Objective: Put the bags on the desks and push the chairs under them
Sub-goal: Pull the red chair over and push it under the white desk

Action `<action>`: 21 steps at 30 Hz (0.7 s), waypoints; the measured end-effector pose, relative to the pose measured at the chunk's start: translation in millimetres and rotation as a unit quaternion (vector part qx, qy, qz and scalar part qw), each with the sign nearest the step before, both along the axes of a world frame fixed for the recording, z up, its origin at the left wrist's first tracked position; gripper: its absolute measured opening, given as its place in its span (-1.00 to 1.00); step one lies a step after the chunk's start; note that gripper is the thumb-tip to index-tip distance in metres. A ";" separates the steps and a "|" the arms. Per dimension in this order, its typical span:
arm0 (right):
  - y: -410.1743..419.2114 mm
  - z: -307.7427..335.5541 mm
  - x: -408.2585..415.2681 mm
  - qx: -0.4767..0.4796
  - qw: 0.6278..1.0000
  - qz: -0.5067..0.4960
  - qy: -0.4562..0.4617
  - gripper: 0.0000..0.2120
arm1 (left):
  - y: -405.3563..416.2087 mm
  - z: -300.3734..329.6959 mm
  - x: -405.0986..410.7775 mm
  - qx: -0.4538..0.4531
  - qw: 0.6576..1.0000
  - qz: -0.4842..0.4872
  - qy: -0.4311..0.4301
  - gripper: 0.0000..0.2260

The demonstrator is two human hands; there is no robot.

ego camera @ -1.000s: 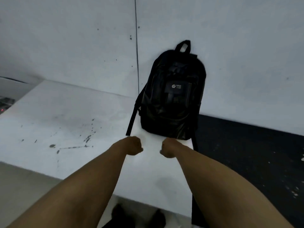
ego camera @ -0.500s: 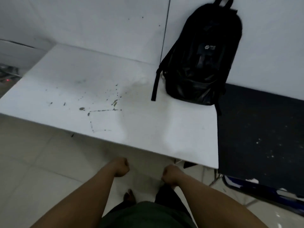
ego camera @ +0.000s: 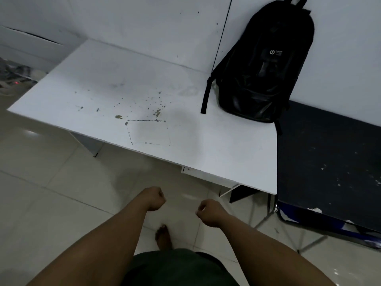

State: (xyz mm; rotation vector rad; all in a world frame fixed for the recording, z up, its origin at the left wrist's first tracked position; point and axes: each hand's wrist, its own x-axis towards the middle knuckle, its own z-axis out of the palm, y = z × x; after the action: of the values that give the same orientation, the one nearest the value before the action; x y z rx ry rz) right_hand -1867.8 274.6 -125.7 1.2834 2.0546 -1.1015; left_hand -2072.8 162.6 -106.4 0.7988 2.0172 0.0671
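White desk (ego camera: 206,153) holds logo-marked backpack (ego camera: 266,65).

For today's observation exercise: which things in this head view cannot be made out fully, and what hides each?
- Backpack: top handle cut by the upper frame edge.
- Dark desk: right part cut off by the frame.
- Left hand, right hand: palms turned away, fists curled.
- Clutter: blurred, far left.

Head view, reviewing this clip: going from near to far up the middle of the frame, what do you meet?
Bare foot → left hand and right hand, both fisted and empty → white desk front edge → paint-spattered desktop → black backpack leaning on the wall.
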 end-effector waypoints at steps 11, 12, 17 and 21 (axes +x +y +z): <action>-66.0 -13.5 102.0 -0.020 0.999 0.003 -0.031 -0.68 | -120.6 -19.4 70.7 0.031 0.996 0.079 -0.036 -0.78; -74.5 -15.5 112.0 -0.028 0.999 0.007 -0.035 -0.69 | -143.3 -25.1 77.2 0.001 0.996 0.082 -0.026 -0.73; -115.7 -21.4 150.7 -0.049 0.995 0.056 -0.071 -0.68 | -232.6 -30.3 121.8 -0.085 0.987 0.131 -0.021 -0.58; -155.9 -17.3 157.3 -0.051 0.986 0.128 -0.099 -0.62 | -276.4 -28.5 151.4 -0.063 0.979 0.188 -0.052 -0.67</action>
State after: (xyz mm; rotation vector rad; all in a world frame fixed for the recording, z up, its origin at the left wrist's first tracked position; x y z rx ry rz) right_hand -1710.5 118.7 -143.0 1.0033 1.9236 -0.9114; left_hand -1921.4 -113.8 -134.9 0.3197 2.0259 0.1926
